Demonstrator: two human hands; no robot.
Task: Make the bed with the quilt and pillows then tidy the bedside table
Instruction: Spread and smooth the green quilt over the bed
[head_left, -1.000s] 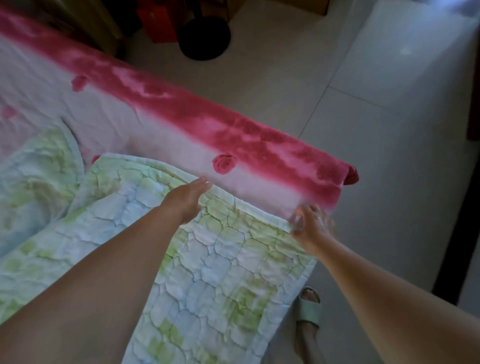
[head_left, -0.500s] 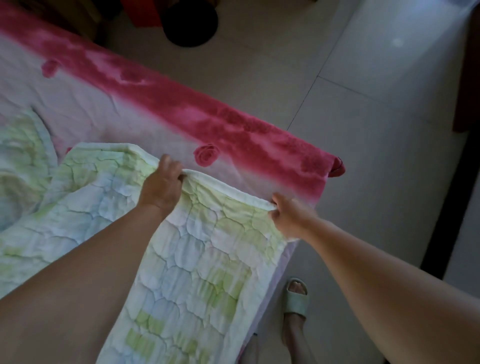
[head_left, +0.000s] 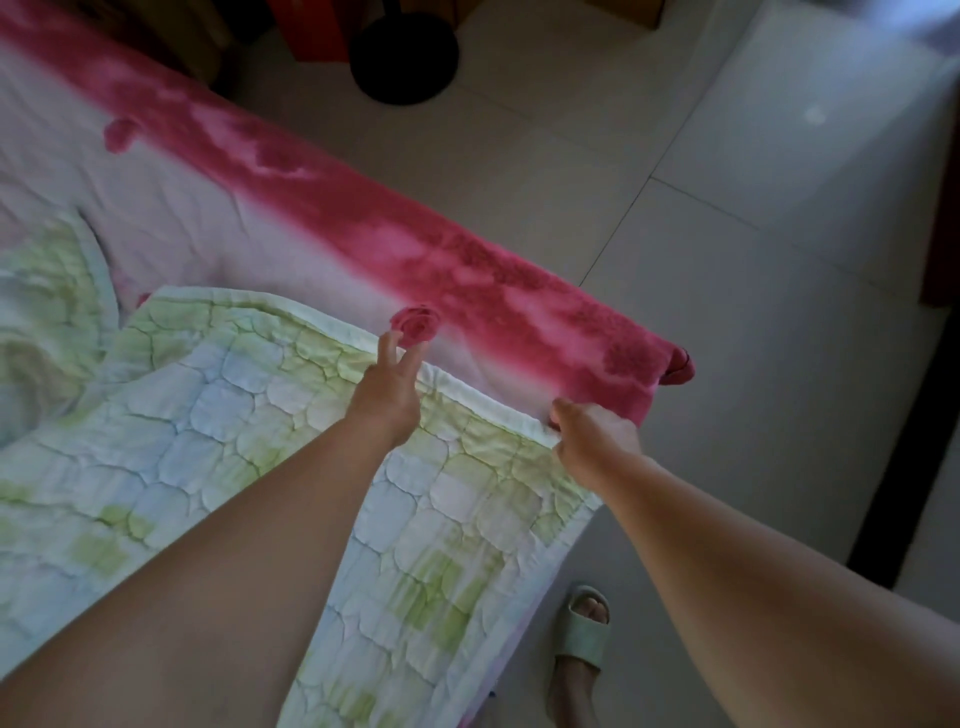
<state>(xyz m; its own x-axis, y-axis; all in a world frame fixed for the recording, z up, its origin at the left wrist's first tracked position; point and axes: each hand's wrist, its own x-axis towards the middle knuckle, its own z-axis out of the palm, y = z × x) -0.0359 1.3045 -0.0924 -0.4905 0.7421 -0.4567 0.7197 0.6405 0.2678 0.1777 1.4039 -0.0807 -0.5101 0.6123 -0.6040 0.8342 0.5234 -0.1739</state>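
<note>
A green, blue and white quilt lies over the bed, its white-bound far edge running from the left towards the bed's right corner. Under it is a white sheet with a deep pink rose border. My left hand rests on the quilt's far edge with its fingers straight and spread, reaching onto the sheet. My right hand grips the quilt's corner at the right, fingers curled round the binding. No pillows or bedside table show.
Pale floor tiles lie to the right of the bed. A round black base stands on the floor beyond the bed, with something red behind it. My foot in a pale green slipper is beside the bed's edge.
My left hand let go of the quilt edge it gripped half a second ago and now lies flat with fingers straight. My right hand keeps hold of the corner.
</note>
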